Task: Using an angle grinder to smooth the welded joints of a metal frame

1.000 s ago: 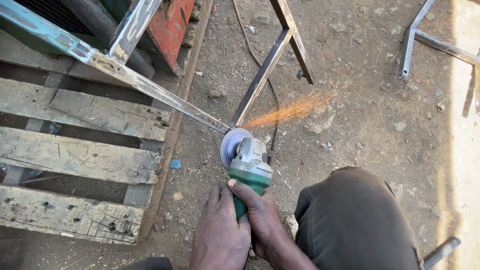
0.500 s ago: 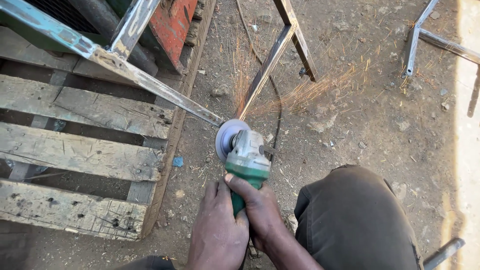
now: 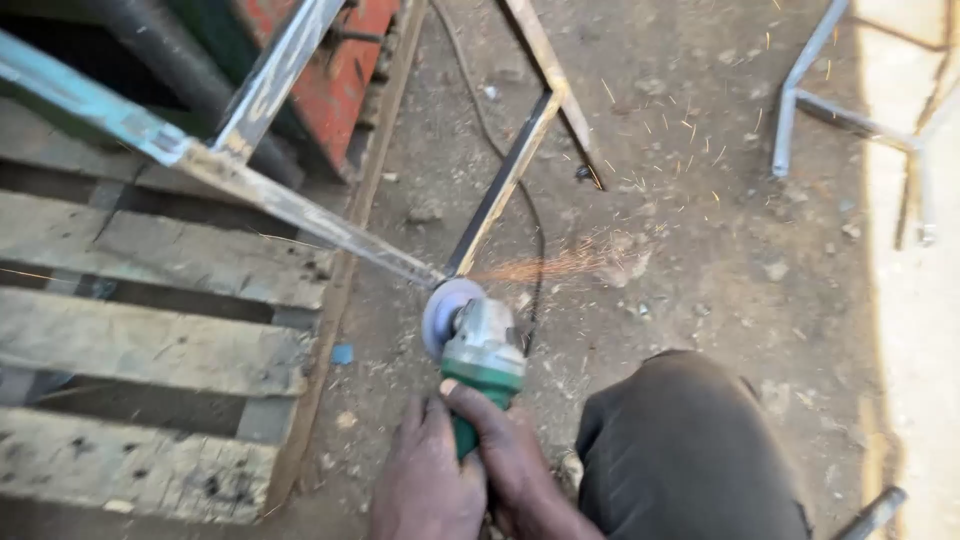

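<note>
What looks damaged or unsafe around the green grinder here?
The bare left hand and right hand grip the green angle grinder, with sparks flying beside its black cable. The grey wooden pallet looks weathered and cracked.

Floor: we see bare packed dirt ground (image 3: pixel 700 230) strewn with small stones | Left: we see a weathered wooden pallet (image 3: pixel 150 350) with gapped slats | Top: a red metal object (image 3: pixel 350 60) behind it | Right: a grey metal frame (image 3: pixel 800 100) beside a sunlit pale strip (image 3: pixel 915 350) | Light: daylight, we judge.
</note>
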